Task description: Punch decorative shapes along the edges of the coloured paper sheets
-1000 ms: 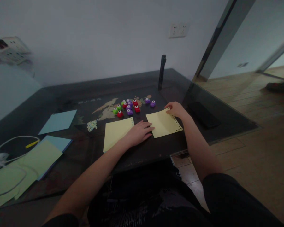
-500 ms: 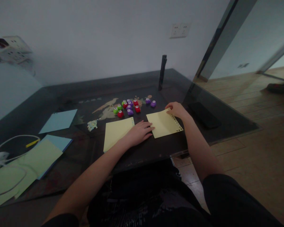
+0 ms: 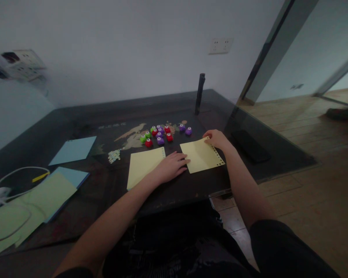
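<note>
Fingers of L hand [image 3: 171, 166] are lying extended, slightly apart, L wrist [image 3: 154, 179] covering pt. of L yellow sheet [image 3: 142, 164], tips touching L side of R yellow sheet [image 3: 201, 157], while fingers of R hand [image 3: 217, 139] are bending over its far R corner, can't tell if clamped. On dark table [image 3: 187, 190], L to R, pale green sheets [image 3: 52, 191] are lying partly over a blue sheet [image 3: 74, 175], sm. pale bits [image 3: 114, 156] are sitting in a heap, red/green/purple figures [image 3: 160, 141] are clustering beyond both yellow sheets, & a flat black item [image 3: 251, 146] is lying near R forearm [image 3: 243, 175].
</note>
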A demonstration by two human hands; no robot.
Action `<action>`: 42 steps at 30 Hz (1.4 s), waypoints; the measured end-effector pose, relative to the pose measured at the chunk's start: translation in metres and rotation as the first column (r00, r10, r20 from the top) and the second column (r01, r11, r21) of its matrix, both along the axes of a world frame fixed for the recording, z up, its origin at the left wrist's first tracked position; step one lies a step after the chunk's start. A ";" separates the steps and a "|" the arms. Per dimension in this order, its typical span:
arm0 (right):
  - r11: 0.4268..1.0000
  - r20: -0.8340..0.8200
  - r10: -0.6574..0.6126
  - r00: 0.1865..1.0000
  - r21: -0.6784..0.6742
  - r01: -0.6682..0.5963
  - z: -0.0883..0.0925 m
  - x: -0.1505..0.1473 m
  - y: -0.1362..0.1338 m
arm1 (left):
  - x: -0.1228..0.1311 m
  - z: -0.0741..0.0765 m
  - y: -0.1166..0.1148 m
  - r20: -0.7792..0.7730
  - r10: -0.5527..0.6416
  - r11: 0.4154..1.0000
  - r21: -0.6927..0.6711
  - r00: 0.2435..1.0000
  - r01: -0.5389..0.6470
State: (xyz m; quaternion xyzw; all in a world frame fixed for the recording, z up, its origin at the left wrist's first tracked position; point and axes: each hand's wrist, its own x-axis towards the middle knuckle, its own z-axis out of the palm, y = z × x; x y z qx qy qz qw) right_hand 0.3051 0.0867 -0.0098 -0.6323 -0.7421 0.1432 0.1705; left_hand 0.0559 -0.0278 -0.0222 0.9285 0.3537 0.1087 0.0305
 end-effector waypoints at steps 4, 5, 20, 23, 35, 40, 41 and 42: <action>0.998 -0.011 -0.020 1.000 0.053 0.021 -0.002 0.001 0.001 | 0.000 0.000 -0.001 0.009 0.005 1.000 0.001 1.000 -0.005; 0.997 -0.020 -0.028 0.999 0.073 0.029 -0.003 0.002 0.001 | 0.000 0.002 -0.002 0.018 0.008 1.000 0.012 1.000 -0.008; 0.919 -0.174 0.335 0.926 0.278 -0.280 0.033 -0.073 -0.035 | -0.101 0.044 0.012 0.292 0.413 0.909 -0.075 0.863 -0.410; 0.870 -0.056 0.476 0.878 0.177 -0.460 0.035 -0.113 -0.047 | -0.124 0.021 0.016 0.259 0.469 0.880 -0.060 0.844 -0.470; 0.827 0.331 0.501 0.800 0.091 -0.555 0.004 -0.165 -0.055 | -0.128 -0.012 0.018 0.150 0.504 0.860 0.001 0.851 -0.510; 0.830 0.354 0.491 0.796 0.088 -0.551 0.001 -0.167 -0.057 | -0.128 -0.013 0.020 0.134 0.492 0.868 0.002 0.860 -0.497; 0.829 0.350 0.494 0.796 0.086 -0.552 0.001 -0.167 -0.057 | -0.128 -0.012 0.020 0.134 0.490 0.870 -0.004 0.862 -0.494; 0.829 0.346 0.497 0.796 0.083 -0.554 0.000 -0.167 -0.056 | -0.128 -0.012 0.020 0.136 0.488 0.871 -0.009 0.862 -0.491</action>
